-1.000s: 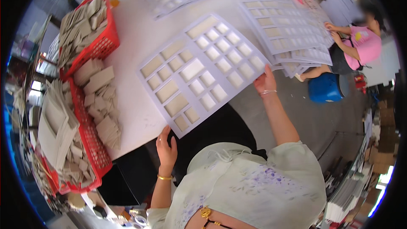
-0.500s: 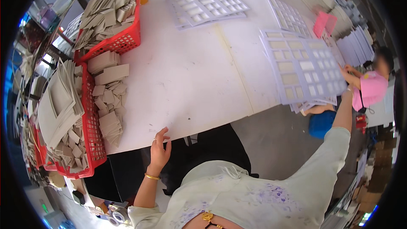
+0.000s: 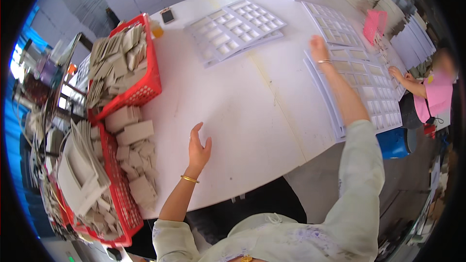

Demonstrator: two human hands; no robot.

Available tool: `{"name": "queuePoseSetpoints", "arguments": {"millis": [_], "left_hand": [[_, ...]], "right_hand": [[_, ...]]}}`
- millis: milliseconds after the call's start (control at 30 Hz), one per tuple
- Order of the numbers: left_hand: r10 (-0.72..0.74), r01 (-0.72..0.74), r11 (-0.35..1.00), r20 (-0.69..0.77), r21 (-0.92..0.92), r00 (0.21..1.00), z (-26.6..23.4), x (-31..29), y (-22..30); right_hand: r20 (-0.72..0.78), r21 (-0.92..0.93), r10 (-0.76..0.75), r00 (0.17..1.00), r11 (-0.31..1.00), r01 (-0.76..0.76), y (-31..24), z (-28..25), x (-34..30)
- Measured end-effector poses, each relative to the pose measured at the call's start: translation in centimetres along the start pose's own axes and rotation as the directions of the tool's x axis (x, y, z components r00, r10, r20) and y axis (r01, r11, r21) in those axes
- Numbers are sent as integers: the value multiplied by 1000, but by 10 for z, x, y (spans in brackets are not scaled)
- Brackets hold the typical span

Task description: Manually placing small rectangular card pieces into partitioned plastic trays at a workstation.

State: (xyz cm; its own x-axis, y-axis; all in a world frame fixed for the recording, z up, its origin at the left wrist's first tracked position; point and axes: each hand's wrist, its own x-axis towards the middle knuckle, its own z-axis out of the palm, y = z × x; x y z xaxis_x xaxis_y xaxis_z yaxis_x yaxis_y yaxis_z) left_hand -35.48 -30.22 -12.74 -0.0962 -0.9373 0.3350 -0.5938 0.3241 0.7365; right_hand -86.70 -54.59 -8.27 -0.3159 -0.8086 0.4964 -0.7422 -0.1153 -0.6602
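My left hand (image 3: 198,151) hovers over the near part of the white table (image 3: 233,131), fingers apart and nothing in them. Farther out on the right, my right hand (image 3: 319,50) is over the left edge of a stack of white compartment trays (image 3: 371,90). Its fingers are blurred, so whether they grip anything is unclear. Just beyond this hand lies another white compartment tray (image 3: 334,23). A separate pile of white compartment trays (image 3: 238,26) rests at the far middle of the table, the upper one slightly askew.
Red baskets of grey cardboard pieces, one far (image 3: 154,68) and one near (image 3: 119,184), line the left side. Loose cardboard pieces (image 3: 138,160) lie beside them. A phone (image 3: 167,16) is at the back. On the right, a co-worker in pink (image 3: 439,97) sits near a pink basket (image 3: 374,25).
My right hand has moved from the right side of the tray stack to its far left edge. My left hand has reached forward over the table. The view has shifted.
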Motion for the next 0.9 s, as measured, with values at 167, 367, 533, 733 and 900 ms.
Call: {"name": "queuePoseSetpoints", "arguments": {"millis": [167,367,533,733,900], "left_hand": [[-70,71,996,-23,44,997,37,96,-49],[-60,84,969,-110,234,992,74,196,-80],[-51,97,967,-191,237,980,90,249,-103],[-127,137,990,-205,34,971,90,256,-128],[-305,173,923,-378,-345,874,79,217,-140]], "right_hand": [[131,160,469,874,860,-485,8,135,7],[5,-144,524,852,843,-518,43,177,36],[-164,-159,479,862,850,-503,44,195,54],[32,298,492,870,826,-479,35,185,29],[44,194,549,834,815,-546,-13,150,-50]]}}
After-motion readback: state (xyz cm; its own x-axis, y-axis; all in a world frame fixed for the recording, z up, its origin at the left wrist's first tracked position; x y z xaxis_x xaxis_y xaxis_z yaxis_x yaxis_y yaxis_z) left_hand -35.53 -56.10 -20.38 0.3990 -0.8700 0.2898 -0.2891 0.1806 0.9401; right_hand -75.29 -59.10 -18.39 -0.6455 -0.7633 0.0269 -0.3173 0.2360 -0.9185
